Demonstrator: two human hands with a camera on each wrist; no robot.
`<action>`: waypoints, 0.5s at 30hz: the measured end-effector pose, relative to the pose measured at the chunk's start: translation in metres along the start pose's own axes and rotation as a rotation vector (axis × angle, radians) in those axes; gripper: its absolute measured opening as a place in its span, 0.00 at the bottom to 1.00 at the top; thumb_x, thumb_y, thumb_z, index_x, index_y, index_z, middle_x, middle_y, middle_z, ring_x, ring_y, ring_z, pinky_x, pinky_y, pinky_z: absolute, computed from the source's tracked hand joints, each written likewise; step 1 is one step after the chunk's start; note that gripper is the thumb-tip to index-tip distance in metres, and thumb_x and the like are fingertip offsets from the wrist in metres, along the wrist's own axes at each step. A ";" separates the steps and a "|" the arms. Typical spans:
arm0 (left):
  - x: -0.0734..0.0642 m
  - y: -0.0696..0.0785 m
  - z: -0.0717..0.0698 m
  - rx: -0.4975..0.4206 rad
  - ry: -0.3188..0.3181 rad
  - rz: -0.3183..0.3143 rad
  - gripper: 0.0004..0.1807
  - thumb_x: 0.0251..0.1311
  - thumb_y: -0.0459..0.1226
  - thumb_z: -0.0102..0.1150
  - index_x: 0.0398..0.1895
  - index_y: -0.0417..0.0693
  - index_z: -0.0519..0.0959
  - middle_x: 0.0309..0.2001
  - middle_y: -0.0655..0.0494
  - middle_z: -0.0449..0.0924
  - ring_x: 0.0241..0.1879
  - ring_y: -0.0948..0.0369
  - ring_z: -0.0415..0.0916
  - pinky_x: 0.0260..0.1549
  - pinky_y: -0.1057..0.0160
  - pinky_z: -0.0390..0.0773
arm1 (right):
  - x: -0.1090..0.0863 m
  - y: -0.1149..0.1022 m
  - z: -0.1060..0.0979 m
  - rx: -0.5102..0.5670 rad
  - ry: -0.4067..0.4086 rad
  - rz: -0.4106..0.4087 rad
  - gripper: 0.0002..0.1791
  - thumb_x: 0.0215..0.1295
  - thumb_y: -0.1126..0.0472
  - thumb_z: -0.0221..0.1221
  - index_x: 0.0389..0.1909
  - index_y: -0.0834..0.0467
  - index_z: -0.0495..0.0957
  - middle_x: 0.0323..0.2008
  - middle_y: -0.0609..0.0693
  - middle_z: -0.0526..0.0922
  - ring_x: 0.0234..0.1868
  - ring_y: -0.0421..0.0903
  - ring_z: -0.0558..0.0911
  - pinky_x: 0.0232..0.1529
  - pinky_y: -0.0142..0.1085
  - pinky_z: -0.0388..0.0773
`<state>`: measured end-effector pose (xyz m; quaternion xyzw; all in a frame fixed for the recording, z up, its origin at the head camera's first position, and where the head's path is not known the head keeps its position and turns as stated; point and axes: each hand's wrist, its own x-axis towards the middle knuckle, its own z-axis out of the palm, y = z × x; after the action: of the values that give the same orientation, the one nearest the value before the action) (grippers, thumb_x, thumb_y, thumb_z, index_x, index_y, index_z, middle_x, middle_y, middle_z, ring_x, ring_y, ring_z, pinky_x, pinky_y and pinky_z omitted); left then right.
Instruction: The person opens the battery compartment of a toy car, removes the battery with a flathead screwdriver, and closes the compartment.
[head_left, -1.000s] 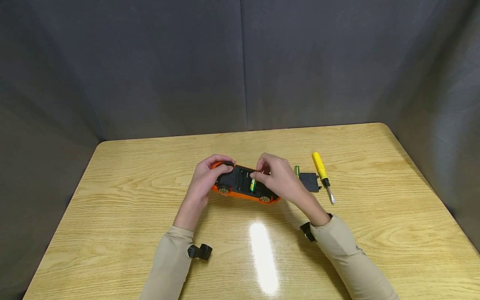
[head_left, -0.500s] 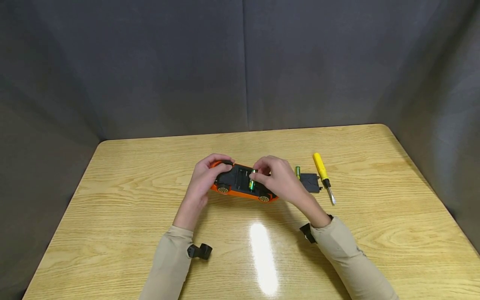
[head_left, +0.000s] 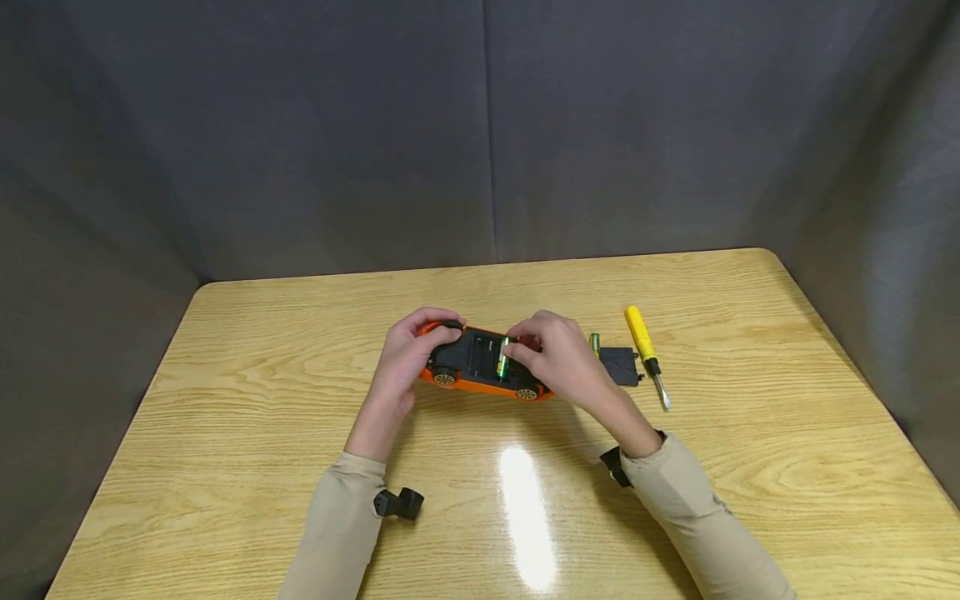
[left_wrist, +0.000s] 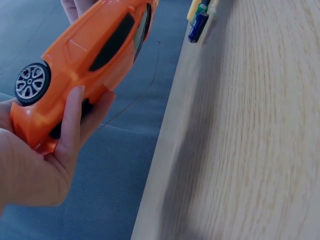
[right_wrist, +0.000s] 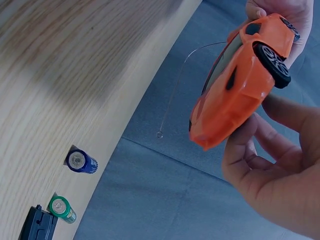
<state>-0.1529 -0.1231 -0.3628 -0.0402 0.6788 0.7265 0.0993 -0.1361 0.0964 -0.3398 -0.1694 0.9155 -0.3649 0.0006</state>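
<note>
An orange toy car (head_left: 480, 386) is held above the table with its black underside up and a battery compartment (head_left: 483, 357) uncovered. My left hand (head_left: 406, 354) grips one end, thumb on the underside and fingers round the body, as the left wrist view shows (left_wrist: 75, 125). A green battery (head_left: 502, 364) lies across the compartment near its right side. My right hand (head_left: 558, 354) pinches its far end between thumb and curled fingers. In the right wrist view the car body (right_wrist: 230, 100) hides the battery, and my right hand (right_wrist: 280, 165) is beneath.
A green battery (head_left: 595, 343) stands beside a black battery cover (head_left: 619, 366) on the wooden table (head_left: 225, 417). Right of them lies a yellow-handled screwdriver (head_left: 641, 333). A blue battery (right_wrist: 81, 161) stands nearby. A thin looped-end wire (right_wrist: 172, 95) extends from the car.
The green battery in my right fingers has shifted slightly left and settled across the compartment. The car has shifted slightly left and up. My left hand keeps its grip.
</note>
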 end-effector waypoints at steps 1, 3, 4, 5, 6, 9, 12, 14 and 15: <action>0.000 0.000 0.000 -0.001 0.001 0.001 0.12 0.63 0.31 0.63 0.50 0.41 0.85 0.51 0.51 0.85 0.53 0.54 0.77 0.53 0.57 0.77 | 0.000 0.000 0.000 -0.002 0.003 -0.004 0.09 0.68 0.63 0.68 0.44 0.64 0.88 0.33 0.52 0.82 0.32 0.46 0.77 0.33 0.40 0.75; 0.000 0.000 0.000 -0.005 0.002 0.003 0.12 0.63 0.31 0.64 0.49 0.41 0.85 0.50 0.51 0.85 0.53 0.54 0.77 0.53 0.57 0.77 | 0.000 0.000 0.000 -0.006 0.009 -0.014 0.09 0.68 0.63 0.69 0.44 0.64 0.88 0.33 0.51 0.82 0.31 0.46 0.77 0.33 0.39 0.75; 0.000 0.000 0.000 -0.007 0.002 0.004 0.12 0.63 0.31 0.64 0.49 0.41 0.85 0.50 0.51 0.85 0.53 0.54 0.77 0.53 0.57 0.77 | 0.000 0.000 0.000 -0.008 0.013 -0.019 0.09 0.68 0.63 0.69 0.44 0.64 0.88 0.33 0.51 0.82 0.31 0.46 0.77 0.33 0.39 0.75; 0.000 0.001 0.000 -0.009 0.003 0.005 0.12 0.63 0.31 0.63 0.49 0.41 0.85 0.50 0.51 0.85 0.53 0.54 0.77 0.53 0.57 0.77 | 0.000 0.000 0.000 -0.008 0.016 -0.023 0.09 0.68 0.63 0.69 0.44 0.64 0.89 0.33 0.51 0.82 0.31 0.46 0.77 0.33 0.39 0.75; 0.000 0.001 0.000 -0.010 0.003 0.005 0.12 0.63 0.31 0.63 0.49 0.41 0.85 0.50 0.51 0.85 0.53 0.54 0.78 0.53 0.57 0.77 | 0.000 0.001 0.000 -0.009 0.019 -0.028 0.08 0.68 0.63 0.68 0.43 0.64 0.89 0.33 0.51 0.82 0.31 0.46 0.77 0.32 0.39 0.75; 0.000 0.001 0.000 -0.013 0.006 0.004 0.12 0.63 0.31 0.63 0.49 0.41 0.85 0.50 0.51 0.85 0.53 0.54 0.78 0.52 0.57 0.77 | 0.000 0.001 0.000 -0.007 0.025 -0.035 0.08 0.68 0.62 0.68 0.43 0.63 0.89 0.32 0.51 0.82 0.32 0.46 0.77 0.33 0.39 0.75; 0.000 0.001 0.000 -0.011 0.010 0.000 0.12 0.63 0.31 0.63 0.49 0.41 0.85 0.50 0.51 0.85 0.53 0.54 0.77 0.53 0.57 0.77 | 0.000 0.001 0.001 -0.004 0.024 -0.035 0.07 0.69 0.62 0.68 0.43 0.62 0.88 0.32 0.50 0.82 0.32 0.46 0.77 0.33 0.39 0.75; 0.000 0.001 0.000 -0.010 0.010 -0.002 0.12 0.63 0.31 0.64 0.50 0.41 0.85 0.50 0.51 0.85 0.53 0.54 0.77 0.54 0.57 0.76 | 0.000 0.000 0.001 0.003 0.022 -0.030 0.07 0.69 0.62 0.67 0.42 0.61 0.88 0.32 0.50 0.82 0.33 0.46 0.78 0.34 0.39 0.75; 0.000 0.000 0.000 -0.010 0.010 -0.003 0.12 0.63 0.31 0.64 0.50 0.41 0.85 0.50 0.51 0.85 0.54 0.54 0.77 0.54 0.57 0.76 | 0.000 0.000 0.000 0.007 0.021 -0.030 0.06 0.69 0.62 0.67 0.42 0.61 0.88 0.32 0.49 0.82 0.33 0.46 0.78 0.34 0.40 0.75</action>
<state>-0.1533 -0.1229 -0.3625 -0.0454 0.6754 0.7297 0.0967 -0.1362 0.0961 -0.3401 -0.1791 0.9115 -0.3699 -0.0138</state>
